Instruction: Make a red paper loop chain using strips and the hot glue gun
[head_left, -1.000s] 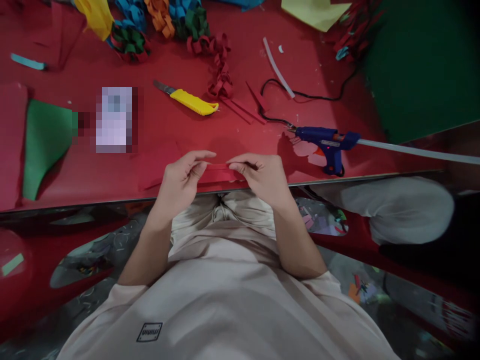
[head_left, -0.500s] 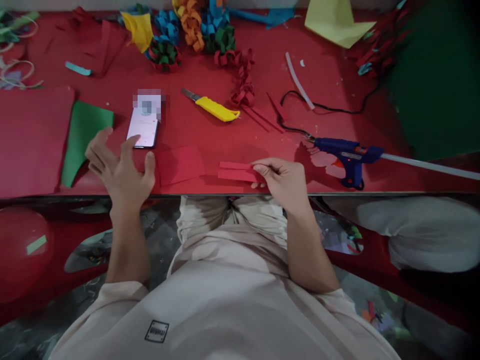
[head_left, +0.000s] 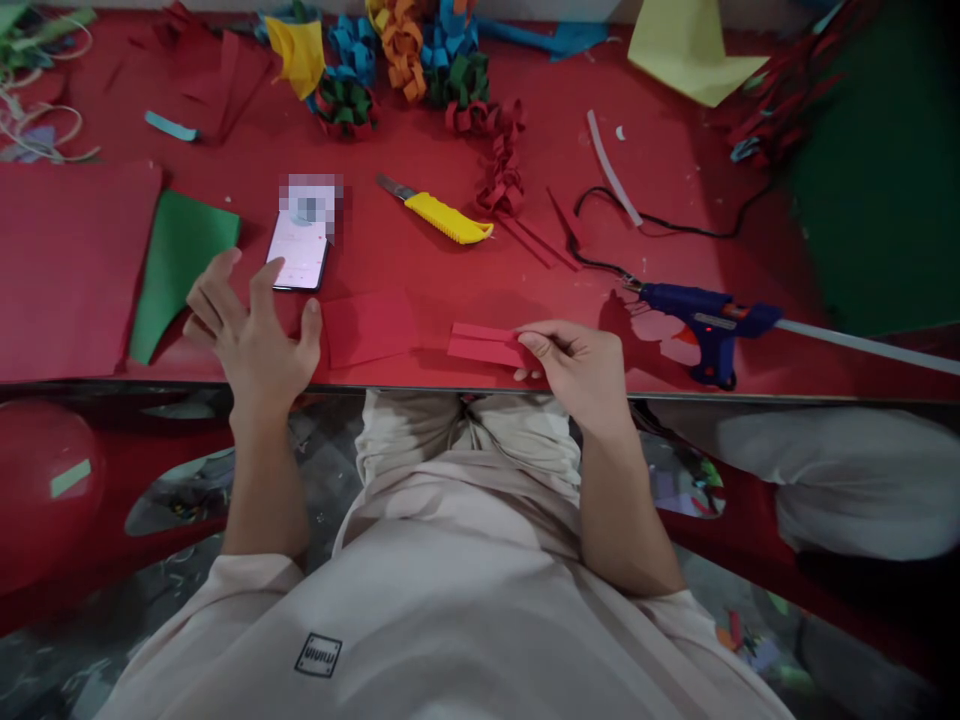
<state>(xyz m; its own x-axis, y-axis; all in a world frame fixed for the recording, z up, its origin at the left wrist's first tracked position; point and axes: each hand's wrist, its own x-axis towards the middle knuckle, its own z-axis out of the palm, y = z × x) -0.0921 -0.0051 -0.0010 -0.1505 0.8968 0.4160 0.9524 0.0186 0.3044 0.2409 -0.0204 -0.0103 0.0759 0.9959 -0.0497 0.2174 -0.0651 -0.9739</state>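
Note:
My left hand (head_left: 259,335) has its fingers spread, with the index fingertip at the lower edge of a lit smartphone (head_left: 300,240) lying on the red table. Between thumb and fingers, my right hand (head_left: 577,365) pinches red paper strips (head_left: 484,345) just above the table's front edge. Pieces of red paper (head_left: 371,330) lie between the two hands. A yellow utility knife (head_left: 450,217) with its blade out rests beyond them. To the right of my right hand stands a blue glue gun (head_left: 701,315) with a glue stick in its back.
Along the back lie curled paper chains (head_left: 405,50) and yellow paper (head_left: 686,55). Red sheets (head_left: 67,270) and a green piece (head_left: 180,255) are at the left. The glue gun's black cord (head_left: 690,230) runs to the right. Another person's leg (head_left: 862,480) is at the right.
The whole view has shifted slightly, so things on the table appear a little further right. Both hands keep nearly the same pose; the right still pinches the strips.

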